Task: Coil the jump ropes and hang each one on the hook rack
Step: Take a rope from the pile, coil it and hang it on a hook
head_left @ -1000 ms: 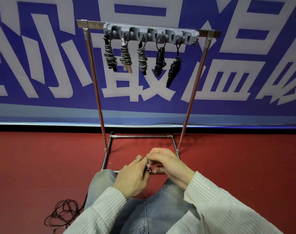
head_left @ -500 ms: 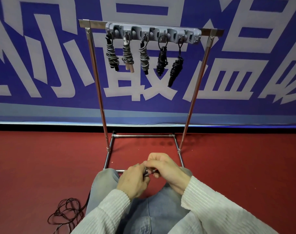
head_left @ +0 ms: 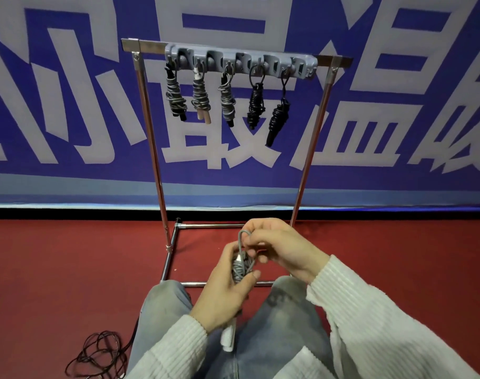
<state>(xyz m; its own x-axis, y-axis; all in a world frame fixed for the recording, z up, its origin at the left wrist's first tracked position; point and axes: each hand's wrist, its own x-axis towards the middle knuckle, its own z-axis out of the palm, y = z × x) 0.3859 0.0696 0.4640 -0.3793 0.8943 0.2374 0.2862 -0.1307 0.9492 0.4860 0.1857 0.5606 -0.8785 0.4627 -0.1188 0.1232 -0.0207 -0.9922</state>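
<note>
Rope (head_left: 240,265), grey and wound into a bundle, sits in my left hand (head_left: 227,291), fingers curled round it, thumb across the front. My right hand (head_left: 279,247) pinches the loop at its top, above my knees. A white handle (head_left: 229,337) pokes out below my left wrist. Ahead stands the hook rack (head_left: 241,62) on its metal frame, five coiled ropes (head_left: 200,97) hanging. A loose black rope (head_left: 96,356) lies on the red floor near its bottom-left corner.

blue banner (head_left: 370,165) (white characters), red floor (head_left: 69,269)
</note>
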